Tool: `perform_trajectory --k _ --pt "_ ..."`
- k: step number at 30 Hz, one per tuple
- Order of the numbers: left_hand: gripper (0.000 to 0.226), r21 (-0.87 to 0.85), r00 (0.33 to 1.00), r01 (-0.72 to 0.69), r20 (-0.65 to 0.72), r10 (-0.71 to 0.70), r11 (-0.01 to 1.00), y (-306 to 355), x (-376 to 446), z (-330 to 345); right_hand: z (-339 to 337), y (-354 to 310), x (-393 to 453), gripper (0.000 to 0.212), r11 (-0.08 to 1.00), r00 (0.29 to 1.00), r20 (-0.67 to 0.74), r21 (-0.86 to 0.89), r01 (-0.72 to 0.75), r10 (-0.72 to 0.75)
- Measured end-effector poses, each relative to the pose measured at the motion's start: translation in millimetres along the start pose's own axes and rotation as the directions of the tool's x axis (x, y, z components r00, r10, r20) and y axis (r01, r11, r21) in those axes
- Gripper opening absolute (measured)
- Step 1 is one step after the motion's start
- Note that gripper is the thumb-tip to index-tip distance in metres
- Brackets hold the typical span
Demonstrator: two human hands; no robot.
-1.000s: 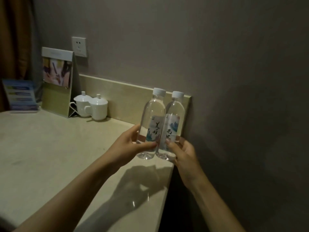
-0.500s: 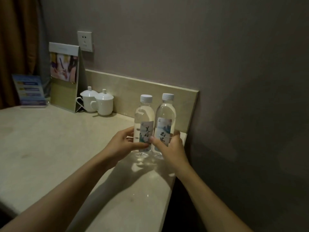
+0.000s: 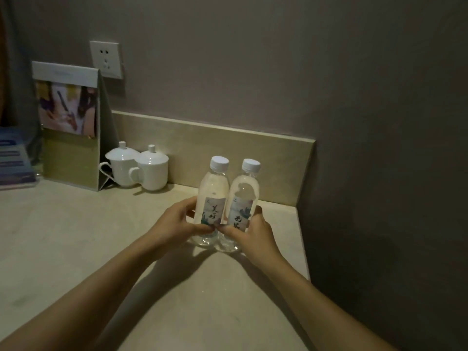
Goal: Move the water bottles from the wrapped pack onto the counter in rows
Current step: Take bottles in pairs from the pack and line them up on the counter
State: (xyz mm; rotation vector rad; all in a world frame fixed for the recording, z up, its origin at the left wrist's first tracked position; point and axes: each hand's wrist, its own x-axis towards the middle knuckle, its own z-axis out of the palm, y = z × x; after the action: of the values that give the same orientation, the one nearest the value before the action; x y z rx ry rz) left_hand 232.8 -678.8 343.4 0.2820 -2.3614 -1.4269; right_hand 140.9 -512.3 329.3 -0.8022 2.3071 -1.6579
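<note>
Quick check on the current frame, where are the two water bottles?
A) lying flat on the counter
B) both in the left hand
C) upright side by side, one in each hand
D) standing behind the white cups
C: the left hand holds the left bottle and the right hand holds the right bottle, both upright and next to each other near the counter's right end.

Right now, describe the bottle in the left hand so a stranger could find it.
Follow the counter to its right end by the backsplash. Two capped water bottles stand together; the left bottle, gripped by the left hand, is nearer the lidded cups.
</note>
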Motion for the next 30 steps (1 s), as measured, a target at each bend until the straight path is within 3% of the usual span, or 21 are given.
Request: perform_trajectory --k 12,16,18,23,30 --pt "0.043 0.046 0.990 -0.114 0.092 0.109 0.992 -40 36 -52 61 -16 33 0.061 0.991 0.985 -0.169 -0.118 -0.061 0.040" --pt "0.066 0.077 0.995 -0.098 0.019 0.097 0.992 -47 39 -55 65 -18 35 0.080 0.983 0.968 -0.242 -0.147 -0.108 0.070" --pt "0.075 0.128 0.996 -0.034 -0.073 0.043 0.991 -50 37 -51 67 -14 32 0.072 0.980 0.961 -0.266 -0.164 -0.115 0.068" --pt "0.043 0.185 0.984 -0.061 -0.153 0.090 0.981 -57 40 -47 75 -11 37 0.049 0.959 0.950 -0.311 -0.265 -0.100 0.013" --pt "0.042 0.199 0.977 -0.084 -0.177 0.120 0.976 -65 60 -55 82 -22 58 0.046 0.921 0.951 -0.309 -0.371 -0.120 0.000"
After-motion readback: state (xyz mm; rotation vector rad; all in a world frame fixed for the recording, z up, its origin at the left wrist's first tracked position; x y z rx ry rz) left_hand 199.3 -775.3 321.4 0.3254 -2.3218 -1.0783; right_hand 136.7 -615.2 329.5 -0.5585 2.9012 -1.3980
